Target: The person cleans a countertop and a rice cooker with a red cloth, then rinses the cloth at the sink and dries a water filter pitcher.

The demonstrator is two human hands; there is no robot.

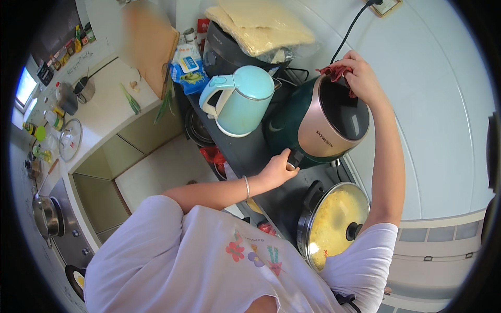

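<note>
A dark green Skyworth air fryer (282,117) with a rose-gold front band and glossy black top (348,113) stands before me on a dark shelf (250,150). My left hand (278,169), below a silver bracelet, grips the black basket handle (296,158) at its front. Bunched in my right hand (362,80) is a dark red cloth (334,72), pressed against the far part of the top. My right fingertips are partly hidden. Close by on the left is a light blue electric kettle (244,105).
A glass-lidded pan (336,219) with yellow contents sits nearer my body. Behind the kettle, a dark appliance (223,51) carries bagged yellowish sheets (262,27). A black power cord (348,33) runs up the wall. Leftward, a counter (105,101) holds scallions, bottles and a cutting board (148,47).
</note>
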